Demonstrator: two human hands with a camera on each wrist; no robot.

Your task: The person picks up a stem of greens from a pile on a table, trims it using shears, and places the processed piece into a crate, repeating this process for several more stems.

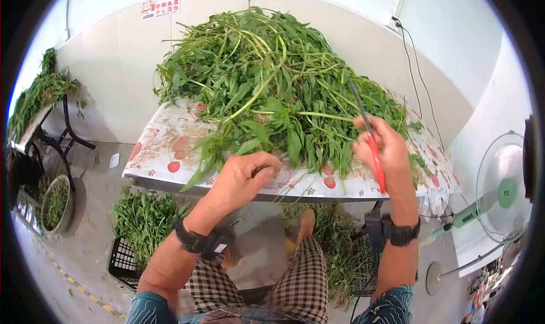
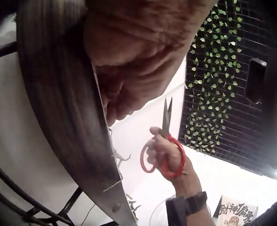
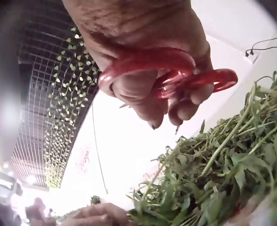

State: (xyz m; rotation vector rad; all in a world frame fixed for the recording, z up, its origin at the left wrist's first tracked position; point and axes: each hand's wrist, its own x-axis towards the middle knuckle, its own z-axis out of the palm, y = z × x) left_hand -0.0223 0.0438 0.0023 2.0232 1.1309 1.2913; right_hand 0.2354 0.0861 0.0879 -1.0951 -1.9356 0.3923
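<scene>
My right hand point(image 1: 381, 145) grips red-handled scissors point(image 1: 375, 162) over the right front of a leafy green heap point(image 1: 255, 74). Fingers pass through the handle loops in the right wrist view, and the left wrist view has the scissors' blades point(image 2: 167, 113) pointing up, slightly parted. My left hand point(image 1: 241, 179) hovers at the table's front edge, palm side partly hidden, fingers loosely curled with nothing visible in them. A drooping leafy stem point(image 1: 207, 159) lies just beside it. Long pale stems run through the heap.
A cherry-patterned cloth point(image 1: 164, 148) covers the table under the heap. Below stand a black crate point(image 1: 124, 261) of greens and more cut stems point(image 1: 335, 244). A fan point(image 1: 502, 193) is at right. At left are a second table with greens and a bucket point(image 1: 58, 205).
</scene>
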